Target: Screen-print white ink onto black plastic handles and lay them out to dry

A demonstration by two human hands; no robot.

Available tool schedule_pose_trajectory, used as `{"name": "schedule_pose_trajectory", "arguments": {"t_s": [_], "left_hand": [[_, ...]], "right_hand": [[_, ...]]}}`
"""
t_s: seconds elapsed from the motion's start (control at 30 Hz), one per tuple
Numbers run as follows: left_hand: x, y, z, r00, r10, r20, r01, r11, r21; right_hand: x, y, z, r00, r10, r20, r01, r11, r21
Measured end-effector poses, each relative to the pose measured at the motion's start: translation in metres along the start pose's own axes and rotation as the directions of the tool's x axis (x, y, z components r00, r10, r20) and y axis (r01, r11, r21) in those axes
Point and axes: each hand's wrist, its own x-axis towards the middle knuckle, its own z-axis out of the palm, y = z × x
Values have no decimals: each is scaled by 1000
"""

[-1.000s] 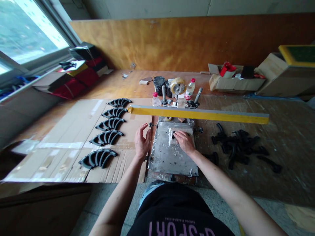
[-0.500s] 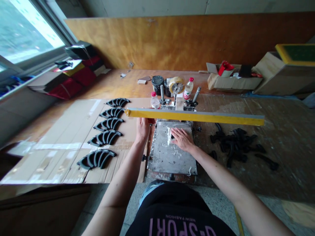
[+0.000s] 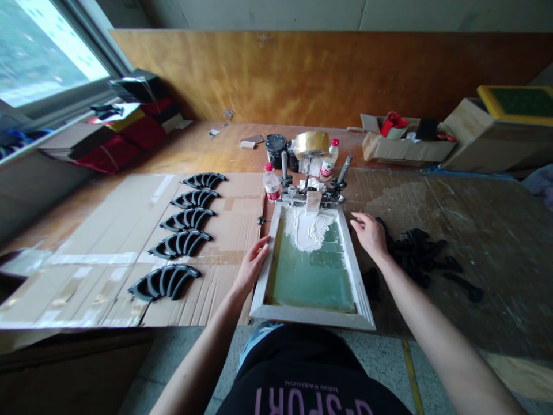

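A screen-printing frame (image 3: 311,316) lies flat in front of me, its green mesh (image 3: 313,274) smeared with white ink (image 3: 307,230) at the far end. My left hand (image 3: 253,263) grips the frame's left edge, fingers curled over it. Just off the frame's right edge hovers my right hand (image 3: 368,234), fingers apart, holding nothing. A squeegee (image 3: 313,202) stands at the far end of the mesh by the hinge clamp (image 3: 309,190).
Several black curved plastic parts (image 3: 178,243) lie in a row on cardboard (image 3: 112,259) to the left. A pile of black parts (image 3: 425,256) lies to the right. Bottles (image 3: 271,183), tape roll (image 3: 311,143), ink pots (image 3: 276,148) and cardboard boxes (image 3: 406,147) stand behind.
The frame, raised edge-on before, has swung down flat over the metal plate. My left hand went with its left edge. My right hand left the plate and moved to the right.
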Motion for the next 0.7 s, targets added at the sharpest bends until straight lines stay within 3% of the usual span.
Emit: {"name": "schedule_pose_trajectory", "arguments": {"t_s": [0.07,0.13,0.23,0.33,0.43,0.53,0.6,0.63,0.7], "left_hand": [[4,-19,4,995,-89,46,90,996,-6],[8,-36,7,990,-136,50,134,990,39],[12,-51,11,991,-133,21,129,984,121],[12,-58,13,992,-125,5,124,984,125],[12,-60,13,991,-137,-3,136,986,92],[11,-60,13,987,-158,-6,158,985,71],[11,-59,13,986,-167,-1,167,984,61],[11,-58,13,986,-167,2,167,985,55],[11,-56,12,987,-163,8,162,986,39]], "right_hand": [[25,-26,11,986,-164,-33,164,986,-11],[46,-52,27,954,-298,31,299,954,-35],[61,-76,52,939,-292,182,312,945,-95],[51,-81,65,918,-230,323,299,936,-184],[24,-79,58,847,-316,428,419,892,-170],[3,-78,38,685,-510,521,610,792,-28],[1,-80,27,601,-575,556,657,751,67],[3,-81,24,593,-577,561,650,755,90],[7,-82,25,656,-542,526,603,795,68]]}}
